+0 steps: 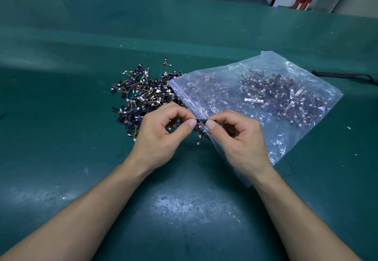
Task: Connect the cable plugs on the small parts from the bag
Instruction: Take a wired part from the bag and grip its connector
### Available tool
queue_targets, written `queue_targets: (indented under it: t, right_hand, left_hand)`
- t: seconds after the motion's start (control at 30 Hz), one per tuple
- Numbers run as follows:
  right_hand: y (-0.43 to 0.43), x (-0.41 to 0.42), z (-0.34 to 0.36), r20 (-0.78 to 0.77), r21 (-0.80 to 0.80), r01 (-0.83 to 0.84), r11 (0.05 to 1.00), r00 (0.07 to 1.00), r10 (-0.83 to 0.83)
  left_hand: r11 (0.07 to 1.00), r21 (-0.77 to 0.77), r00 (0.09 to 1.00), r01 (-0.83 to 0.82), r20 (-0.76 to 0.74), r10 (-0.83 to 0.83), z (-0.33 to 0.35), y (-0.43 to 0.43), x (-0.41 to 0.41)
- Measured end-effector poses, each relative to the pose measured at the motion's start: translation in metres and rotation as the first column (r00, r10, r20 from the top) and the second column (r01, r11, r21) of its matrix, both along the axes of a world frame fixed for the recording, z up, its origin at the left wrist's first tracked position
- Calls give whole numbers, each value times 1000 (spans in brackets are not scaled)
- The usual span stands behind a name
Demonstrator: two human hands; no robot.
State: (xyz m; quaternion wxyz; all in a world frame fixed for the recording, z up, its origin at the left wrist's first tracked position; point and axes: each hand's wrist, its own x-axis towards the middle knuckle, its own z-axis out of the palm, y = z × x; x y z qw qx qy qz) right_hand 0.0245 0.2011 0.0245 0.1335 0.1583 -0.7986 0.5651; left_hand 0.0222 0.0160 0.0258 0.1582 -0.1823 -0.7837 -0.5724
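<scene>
Both hands meet over the green bench [61, 117] near frame centre. The left hand [161, 136] pinches one end of a small black strip part [201, 120] between thumb and forefinger. The right hand [243, 140] pinches the opposite end in the same way, its other fingers curled. The part lies level between the two grips. Its orange-and-yellow cable [198, 132] hangs toward 6 o'clock and ends in a white plug [198, 143]. A loose pile of like parts [141, 95] lies on the bench at 10 o'clock from the held part. A clear plastic bag [266, 101] holding more parts lies at 2 o'clock, its zip edge passing beneath the right hand. One stray part [166, 62] sits apart at 12 o'clock from the pile
</scene>
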Motion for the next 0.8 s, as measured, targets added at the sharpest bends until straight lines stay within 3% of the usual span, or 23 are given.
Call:
queue_targets:
  t: [0.8]
  right_hand:
    - [-1,2,3,38,-5,19,1000,999,-18]
  left_hand:
    - [998,-56,999,25,46,-22,-3,0,0]
